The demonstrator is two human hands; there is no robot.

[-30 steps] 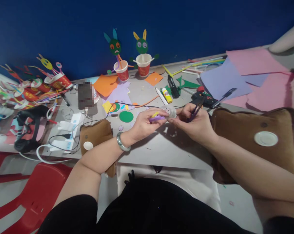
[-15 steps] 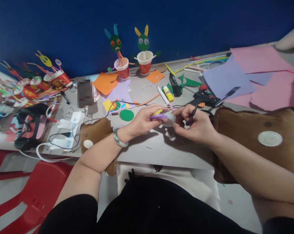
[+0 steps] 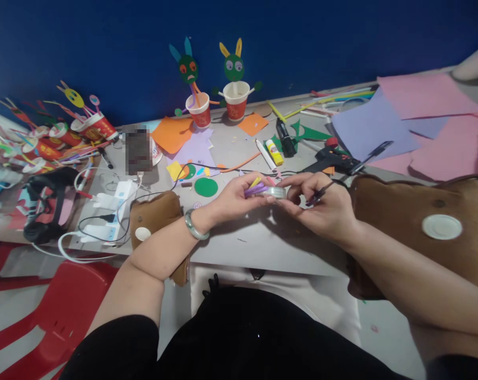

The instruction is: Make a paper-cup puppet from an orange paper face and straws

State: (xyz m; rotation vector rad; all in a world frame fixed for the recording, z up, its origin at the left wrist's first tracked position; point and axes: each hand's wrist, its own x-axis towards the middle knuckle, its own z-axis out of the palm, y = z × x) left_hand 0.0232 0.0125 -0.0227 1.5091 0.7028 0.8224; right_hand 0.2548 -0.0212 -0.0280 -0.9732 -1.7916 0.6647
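My left hand [image 3: 239,198] is closed round a purple strip [image 3: 255,190] with a yellow piece beside it, and round a roll of clear tape [image 3: 276,192]. The fingertips of my right hand [image 3: 321,206] touch the tape roll's right side. Dark-handled scissors [image 3: 320,194] hang on the fingers of my right hand; their blades are hard to make out. A green paper circle [image 3: 206,186] lies on the table left of my left hand. Behind the hands are a yellow glue stick [image 3: 274,152] and a black marker [image 3: 285,138].
Two paper cups [image 3: 236,100] with green-faced figures stand at the back. A glue gun [image 3: 331,157] and purple paper [image 3: 371,126] lie right, near a brown cushion [image 3: 416,237]. A power strip [image 3: 123,203] and smaller cushion [image 3: 155,219] are left.
The tape roll has tilted from face-on to nearly edge-on between my hands. My right hand has shifted slightly, with its fingers against the roll.
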